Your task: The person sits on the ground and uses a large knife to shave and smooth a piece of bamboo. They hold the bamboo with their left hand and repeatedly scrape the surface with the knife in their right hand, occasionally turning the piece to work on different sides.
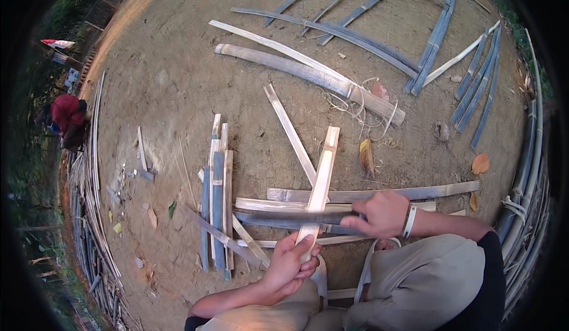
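My left hand (pixel 290 267) is wrapped round the lower end of a pale split bamboo strip (pixel 323 174), which points up and away from me. A machete (pixel 296 217) is in my right hand (pixel 384 215), its dark blade lying crosswise over the strip just above my left fingers. The blade is smeared by motion, so whether it touches the strip I cannot tell. Beneath them, several split bamboo pieces (pixel 379 194) lie crosswise on the ground in front of my knees. Another pale strip (pixel 290 130) slants up behind the held one.
Upright-lying bamboo slats (pixel 219 206) are bunched at the left. Farther off are a thick bamboo half (pixel 308 73), loose fibre ties (pixel 358 108) and dark slats (pixel 435 40). Long poles (pixel 521 194) line the right edge; more poles (pixel 89 230) lie left, near a person in red (pixel 68 117).
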The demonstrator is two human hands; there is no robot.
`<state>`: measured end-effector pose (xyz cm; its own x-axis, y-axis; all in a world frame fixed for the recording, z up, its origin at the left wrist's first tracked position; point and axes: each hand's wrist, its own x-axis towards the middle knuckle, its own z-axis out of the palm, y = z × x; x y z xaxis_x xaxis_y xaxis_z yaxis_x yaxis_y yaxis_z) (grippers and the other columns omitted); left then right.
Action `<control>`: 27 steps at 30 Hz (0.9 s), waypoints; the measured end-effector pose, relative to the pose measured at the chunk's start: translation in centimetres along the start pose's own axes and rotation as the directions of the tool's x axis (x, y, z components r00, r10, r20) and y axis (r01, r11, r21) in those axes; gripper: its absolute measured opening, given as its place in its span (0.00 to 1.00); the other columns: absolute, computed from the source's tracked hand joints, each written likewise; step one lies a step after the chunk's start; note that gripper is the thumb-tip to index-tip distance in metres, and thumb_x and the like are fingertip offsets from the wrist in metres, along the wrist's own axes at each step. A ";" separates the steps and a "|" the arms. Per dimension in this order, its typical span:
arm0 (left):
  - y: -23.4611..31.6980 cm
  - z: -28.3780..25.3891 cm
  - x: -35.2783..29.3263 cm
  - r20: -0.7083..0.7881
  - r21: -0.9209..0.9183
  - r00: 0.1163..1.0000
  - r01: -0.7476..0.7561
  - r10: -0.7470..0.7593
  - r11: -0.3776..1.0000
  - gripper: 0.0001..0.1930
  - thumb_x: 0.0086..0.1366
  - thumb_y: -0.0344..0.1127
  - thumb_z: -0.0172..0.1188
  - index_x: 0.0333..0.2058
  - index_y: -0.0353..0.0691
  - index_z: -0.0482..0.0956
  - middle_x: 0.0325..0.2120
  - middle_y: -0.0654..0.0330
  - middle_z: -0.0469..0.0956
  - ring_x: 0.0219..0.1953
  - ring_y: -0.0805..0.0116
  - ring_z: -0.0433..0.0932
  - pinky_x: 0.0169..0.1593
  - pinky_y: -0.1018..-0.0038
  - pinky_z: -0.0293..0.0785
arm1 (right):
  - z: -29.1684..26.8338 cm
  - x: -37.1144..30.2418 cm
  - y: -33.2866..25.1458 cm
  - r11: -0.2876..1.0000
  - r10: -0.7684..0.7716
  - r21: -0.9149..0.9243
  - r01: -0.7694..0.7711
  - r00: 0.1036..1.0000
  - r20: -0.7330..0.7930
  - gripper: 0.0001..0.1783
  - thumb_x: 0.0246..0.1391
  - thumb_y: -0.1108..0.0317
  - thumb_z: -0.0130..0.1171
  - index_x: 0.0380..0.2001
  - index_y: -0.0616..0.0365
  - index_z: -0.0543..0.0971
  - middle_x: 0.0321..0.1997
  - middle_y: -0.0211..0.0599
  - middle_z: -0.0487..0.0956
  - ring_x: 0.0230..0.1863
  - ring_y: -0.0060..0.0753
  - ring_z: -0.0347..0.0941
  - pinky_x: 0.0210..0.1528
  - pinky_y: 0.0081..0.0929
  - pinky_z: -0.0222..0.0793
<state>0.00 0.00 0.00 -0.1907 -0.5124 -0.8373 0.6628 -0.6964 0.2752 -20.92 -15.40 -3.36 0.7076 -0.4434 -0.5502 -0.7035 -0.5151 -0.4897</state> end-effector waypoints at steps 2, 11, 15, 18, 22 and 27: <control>-0.3 -0.1 -0.6 -0.023 -0.009 0.999 0.031 -0.031 0.999 0.15 0.74 0.33 0.47 0.55 0.34 0.67 0.29 0.60 0.68 0.17 0.81 0.60 0.16 0.86 0.53 | -0.1 -0.8 -0.9 1.000 -0.015 0.005 0.014 1.000 0.015 0.37 0.63 0.34 0.37 0.36 0.54 0.83 0.24 0.53 0.80 0.30 0.60 0.79 0.38 0.53 0.75; -0.2 -0.4 1.0 -0.004 0.009 1.000 -0.025 0.025 1.000 0.14 0.74 0.33 0.47 0.54 0.33 0.68 0.27 0.61 0.68 0.17 0.80 0.61 0.16 0.86 0.53 | 1.4 1.3 3.1 1.000 0.008 0.005 -0.008 0.986 -0.165 0.35 0.63 0.35 0.41 0.28 0.57 0.81 0.19 0.54 0.77 0.27 0.59 0.78 0.34 0.52 0.74; 0.3 -0.2 0.2 -0.015 0.010 1.000 -0.008 0.008 1.000 0.12 0.75 0.34 0.47 0.52 0.36 0.68 0.27 0.62 0.68 0.17 0.80 0.60 0.17 0.85 0.52 | 0.1 0.6 1.4 0.999 0.048 0.001 -0.048 0.998 -0.047 0.38 0.62 0.33 0.40 0.30 0.58 0.82 0.23 0.55 0.79 0.30 0.60 0.79 0.38 0.51 0.75; -0.4 -0.6 0.5 -0.036 0.008 0.999 -0.019 0.019 1.000 0.13 0.75 0.34 0.47 0.53 0.35 0.69 0.27 0.61 0.69 0.17 0.80 0.60 0.17 0.85 0.53 | 0.5 -0.1 -0.2 0.996 -0.095 0.000 0.095 0.994 -0.045 0.38 0.64 0.34 0.38 0.30 0.59 0.82 0.22 0.54 0.79 0.30 0.61 0.79 0.38 0.52 0.75; -0.2 0.1 0.4 -0.003 0.017 1.000 -0.031 0.031 0.999 0.11 0.75 0.34 0.47 0.51 0.36 0.69 0.27 0.62 0.69 0.18 0.79 0.59 0.17 0.84 0.52 | 0.8 1.9 0.4 0.997 0.064 0.039 -0.061 0.996 -0.067 0.38 0.64 0.35 0.38 0.31 0.61 0.81 0.23 0.55 0.80 0.30 0.62 0.79 0.38 0.53 0.75; -1.0 -0.2 0.7 -0.042 0.028 0.999 -0.032 0.033 0.999 0.09 0.75 0.34 0.47 0.48 0.37 0.70 0.27 0.62 0.70 0.18 0.79 0.60 0.17 0.84 0.52 | 1.3 1.2 -2.1 0.989 -0.120 0.084 0.125 0.991 -0.066 0.37 0.64 0.36 0.41 0.30 0.63 0.80 0.21 0.56 0.79 0.28 0.62 0.78 0.36 0.53 0.74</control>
<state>-0.62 0.46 -0.93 -0.1384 -0.5137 -0.8468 0.6477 -0.6937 0.3149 -18.72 -13.94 -3.86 0.7897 -0.4258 -0.4417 -0.6124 -0.5033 -0.6097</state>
